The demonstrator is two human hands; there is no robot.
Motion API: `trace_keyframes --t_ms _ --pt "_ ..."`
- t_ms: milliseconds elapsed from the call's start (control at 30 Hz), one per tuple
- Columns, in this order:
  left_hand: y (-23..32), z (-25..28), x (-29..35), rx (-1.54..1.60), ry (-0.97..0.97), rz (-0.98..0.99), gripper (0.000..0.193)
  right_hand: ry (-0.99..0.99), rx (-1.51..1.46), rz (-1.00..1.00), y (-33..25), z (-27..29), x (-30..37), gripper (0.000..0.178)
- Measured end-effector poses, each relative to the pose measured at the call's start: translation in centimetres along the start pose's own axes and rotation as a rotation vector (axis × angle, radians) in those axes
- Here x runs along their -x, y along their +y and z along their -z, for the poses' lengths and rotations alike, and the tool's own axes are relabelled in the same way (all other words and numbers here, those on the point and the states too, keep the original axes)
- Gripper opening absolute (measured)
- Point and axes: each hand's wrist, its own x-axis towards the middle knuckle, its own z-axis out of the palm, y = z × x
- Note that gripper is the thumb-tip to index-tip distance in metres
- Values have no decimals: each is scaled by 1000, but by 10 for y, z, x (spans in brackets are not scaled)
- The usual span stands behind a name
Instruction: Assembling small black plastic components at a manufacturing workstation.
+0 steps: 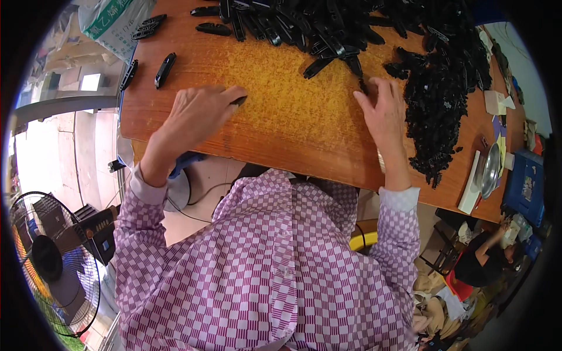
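Note:
My left hand (pixel 199 114) hovers above the left part of the wooden table, fingers curled together around a small black plastic piece (pixel 239 100), of which only the end shows. Farther right, my right hand (pixel 383 111) reaches to the near edge of the big heap of long black plastic parts (pixel 293 23). Its thumb and fingers close on the end of a slim black part (pixel 362 83), mostly hidden by the fingers. Beside the hand, a second heap of smaller black pieces (pixel 436 111) spreads down the right side of the table.
Several long black parts, one of them a curved part (pixel 165 70), lie at the table's left. A white and green plastic bag (pixel 114 26) hangs over the far left corner. A metal bowl (pixel 490 171) stands at right. A fan (pixel 50 257) is lower left; another person (pixel 483 257) sits lower right.

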Motion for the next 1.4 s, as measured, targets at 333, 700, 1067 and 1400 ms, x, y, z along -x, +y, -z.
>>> trace_keyframes --t_ms 333,700,1067,1400 --pt "46 17 -139 -248 785 -559 25 30 -1056 -503 3 9 10 13" --pt "78 -23 -101 611 579 -281 31 -113 -1471 -634 -39 53 48 9" --pt "113 -81 -59 1363 451 -169 42 49 -1295 -370 -84 13 58 8" --pt "113 -68 -44 1169 566 -160 55 70 -1340 -449 -98 1 54 7"
